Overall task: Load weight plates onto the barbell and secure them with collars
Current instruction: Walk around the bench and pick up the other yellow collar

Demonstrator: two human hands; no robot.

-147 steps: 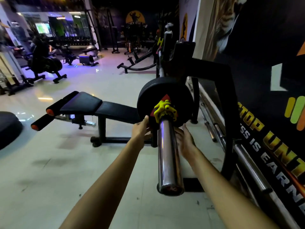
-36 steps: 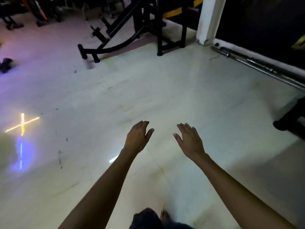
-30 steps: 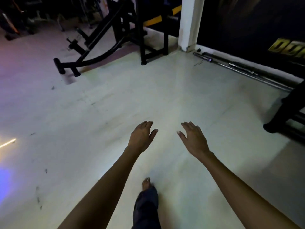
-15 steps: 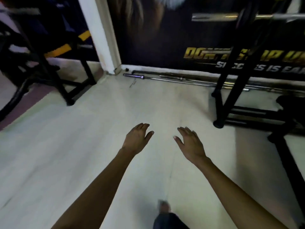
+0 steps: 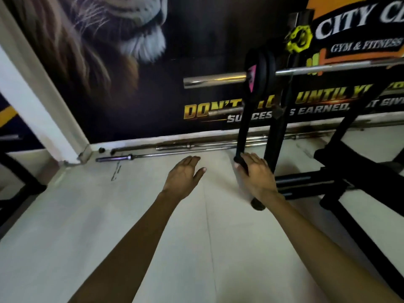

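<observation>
Swung right since half a second before, bringing the rack [image 5: 277, 132] and barbell [image 5: 215, 79] nearer, upper right. Held left hand [image 5: 183, 176] and right hand [image 5: 256, 174] out, palms down, fingers straight and relaxed, gripping nothing. Saw right hand overlapping the rack's foot; could not tell whether touching. Found black plates [image 5: 260, 68] already on the barbell, with bare chrome end pointing left. Spotted yellow collar [image 5: 298, 41] near the rack's top, above the plates. Noted spare bars [image 5: 175, 147] lying along the wall [image 5: 218, 29].
</observation>
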